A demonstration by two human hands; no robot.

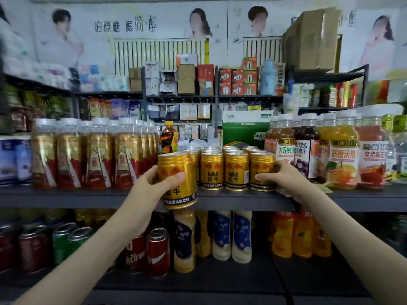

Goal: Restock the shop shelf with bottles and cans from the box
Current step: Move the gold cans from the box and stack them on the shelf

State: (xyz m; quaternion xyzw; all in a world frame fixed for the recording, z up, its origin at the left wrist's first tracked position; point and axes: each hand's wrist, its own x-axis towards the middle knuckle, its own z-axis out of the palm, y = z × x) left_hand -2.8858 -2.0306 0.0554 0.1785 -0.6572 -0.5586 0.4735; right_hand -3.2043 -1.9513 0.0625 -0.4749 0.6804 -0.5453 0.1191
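Note:
My left hand point(152, 183) grips a gold Red Bull can point(178, 172), tilted and held just in front of the dark shelf edge point(66, 195). It sits left of a block of several gold cans point(224, 166) standing in rows on that shelf. My right hand point(284, 177) holds the rightmost front can point(261, 166), thumb across its lower face and fingers round its right side. The box is not in view.
Red-and-gold labelled bottles point(92, 155) stand left of the cans, and juice bottles point(326, 150) stand to the right. A green carton point(244, 130) sits behind the cans. The shelf below holds soda cans point(157, 252) and milky drink bottles point(220, 234). Higher shelves carry small boxes.

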